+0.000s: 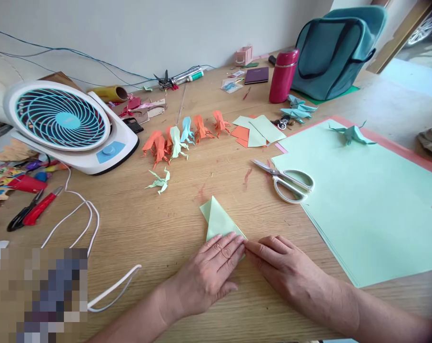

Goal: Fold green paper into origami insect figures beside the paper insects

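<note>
A folded piece of pale green paper lies on the wooden table in front of me, with a pointed flap at its far end. My left hand rests flat over its near part, fingers stretched out. At the paper's right corner, my right hand has its fingers curled and drawn together, the fingertips on the edge beside the left fingers; its thumb is hidden. White-handled scissors lie beyond my right hand, partly on large pale green sheets. A small green origami figure sits left of the folded paper.
Several orange, blue and green origami figures stand in a row farther back. Small cut papers lie beside them. A white fan and red-handled cutters are at left. A red bottle and teal bag stand back right.
</note>
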A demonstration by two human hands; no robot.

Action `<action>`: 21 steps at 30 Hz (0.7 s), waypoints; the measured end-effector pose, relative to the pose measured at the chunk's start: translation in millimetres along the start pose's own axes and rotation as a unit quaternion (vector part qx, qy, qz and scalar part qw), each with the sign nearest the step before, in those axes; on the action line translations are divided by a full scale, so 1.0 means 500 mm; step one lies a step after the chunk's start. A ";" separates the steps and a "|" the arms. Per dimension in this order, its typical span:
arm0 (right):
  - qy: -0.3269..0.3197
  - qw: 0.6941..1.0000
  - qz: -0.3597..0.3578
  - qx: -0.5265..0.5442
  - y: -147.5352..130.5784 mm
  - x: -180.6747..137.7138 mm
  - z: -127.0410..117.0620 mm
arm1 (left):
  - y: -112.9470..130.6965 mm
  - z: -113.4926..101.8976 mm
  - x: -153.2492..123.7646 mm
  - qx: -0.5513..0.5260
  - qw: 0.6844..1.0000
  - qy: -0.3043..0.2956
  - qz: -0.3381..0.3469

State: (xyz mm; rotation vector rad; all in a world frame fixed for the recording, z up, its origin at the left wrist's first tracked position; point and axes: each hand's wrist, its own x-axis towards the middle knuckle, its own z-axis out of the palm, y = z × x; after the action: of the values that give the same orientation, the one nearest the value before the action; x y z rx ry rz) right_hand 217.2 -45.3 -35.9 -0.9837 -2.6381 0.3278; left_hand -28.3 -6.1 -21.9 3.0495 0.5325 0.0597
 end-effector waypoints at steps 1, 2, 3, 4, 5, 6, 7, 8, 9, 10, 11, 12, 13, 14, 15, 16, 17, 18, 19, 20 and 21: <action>0.005 1.000 -0.002 -0.005 0.000 0.000 0.001 | -0.003 0.002 -0.002 -0.002 1.000 -0.015 -0.002; 0.007 1.000 -0.003 -0.008 0.001 0.001 0.001 | -0.005 0.003 -0.003 -0.005 1.000 -0.027 -0.003; 0.007 1.000 -0.003 -0.011 0.000 0.001 0.001 | -0.007 0.003 -0.004 -0.007 0.999 -0.036 -0.007; 0.006 1.000 -0.002 -0.011 0.000 0.001 0.000 | -0.008 0.003 -0.005 -0.010 0.999 -0.042 -0.012; 0.005 1.000 -0.003 -0.011 -0.001 0.001 -0.001 | -0.007 0.003 -0.005 -0.011 0.999 -0.047 -0.016; 0.004 1.000 -0.003 -0.010 -0.002 0.001 -0.003 | -0.007 0.004 -0.004 -0.011 0.998 -0.050 -0.022; 0.003 1.000 -0.004 -0.009 -0.004 0.001 -0.006 | -0.006 0.004 -0.004 -0.009 0.998 -0.053 -0.025; 0.004 1.000 -0.005 -0.007 -0.005 0.002 -0.009 | -0.005 0.004 -0.003 -0.006 0.998 -0.054 -0.029; 0.006 1.000 -0.005 -0.005 -0.006 0.002 -0.011 | -0.004 0.004 -0.002 -0.001 0.998 -0.056 -0.031; 0.009 1.000 -0.004 -0.003 -0.007 0.003 -0.014 | -0.003 0.004 -0.001 0.005 0.998 -0.056 -0.032; 0.010 1.000 -0.003 -0.001 -0.008 0.003 -0.016 | -0.003 0.003 -0.001 0.010 0.998 -0.057 -0.034; 0.013 1.000 -0.003 0.000 -0.008 0.004 -0.016 | -0.003 0.002 0.000 0.016 0.998 -0.057 -0.036; 0.017 1.000 -0.003 0.000 -0.008 0.004 -0.017 | -0.003 0.001 0.000 0.020 0.998 -0.057 -0.036; 0.021 1.000 -0.004 -0.002 -0.007 0.004 -0.016 | -0.003 -0.001 0.001 0.025 0.997 -0.056 -0.037; 0.025 1.000 -0.005 -0.003 -0.007 0.004 -0.015 | -0.004 -0.002 0.001 0.028 0.997 -0.056 -0.036; 0.029 1.000 -0.006 -0.004 -0.007 0.003 -0.013 | -0.005 -0.003 0.001 0.031 0.997 -0.056 -0.034; 0.033 0.999 -0.008 -0.005 -0.007 0.002 -0.012 | -0.006 -0.004 0.002 0.034 0.997 -0.057 -0.032; 0.036 0.999 -0.009 -0.006 -0.007 0.001 -0.011 | -0.008 -0.005 0.002 0.038 0.997 -0.059 -0.029; 0.038 0.999 -0.011 -0.007 -0.007 0.001 -0.010 | -0.009 -0.005 0.003 0.041 0.997 -0.062 -0.026; 0.042 0.999 -0.013 -0.010 -0.007 0.000 -0.010 | -0.011 -0.005 0.003 0.044 0.997 -0.064 -0.023; 0.046 0.999 -0.014 -0.013 -0.007 0.000 -0.010 | -0.012 -0.005 0.004 0.046 0.996 -0.067 -0.021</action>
State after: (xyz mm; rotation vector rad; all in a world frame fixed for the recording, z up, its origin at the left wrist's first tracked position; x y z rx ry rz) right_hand 216.9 -47.4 -30.2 -0.9456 -2.5776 0.2368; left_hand -28.7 0.3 -19.7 3.0996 0.6040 -0.1750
